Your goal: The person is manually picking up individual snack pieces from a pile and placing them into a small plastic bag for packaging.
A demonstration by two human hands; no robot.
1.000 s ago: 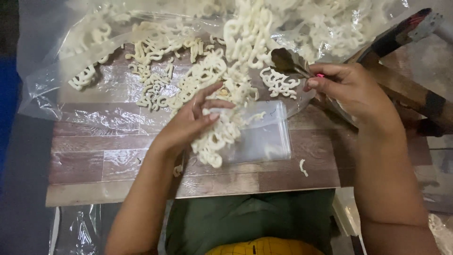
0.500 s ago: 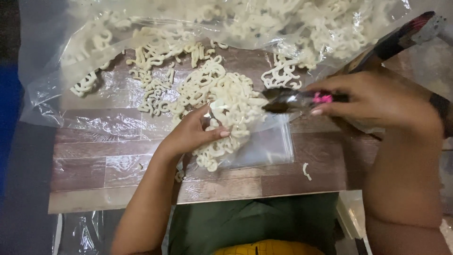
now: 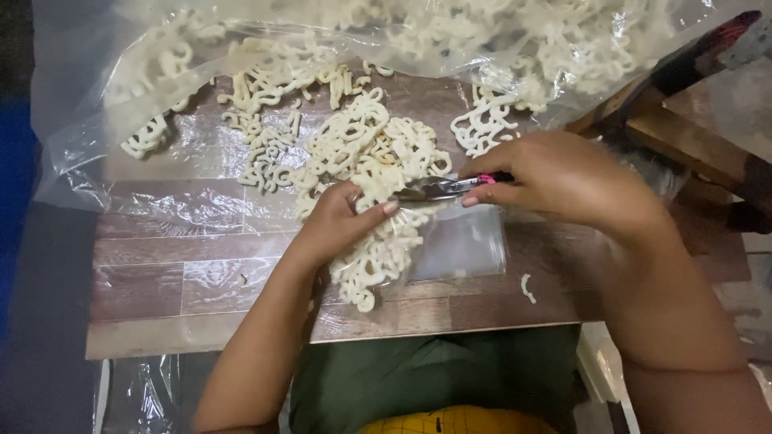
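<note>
Left hand (image 3: 342,221) holds bag (image 3: 458,245) mouth; right hand (image 3: 563,181) grips scoop (image 3: 434,189), loading crackers (image 3: 378,161); next, steady tipping

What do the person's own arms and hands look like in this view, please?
Both forearms are bare, with no sleeves reaching them and no watch, bracelet or glove in view. The left hand and right hand show no rings that I can make out. The fingernails look short with a pale, light finish.
</note>
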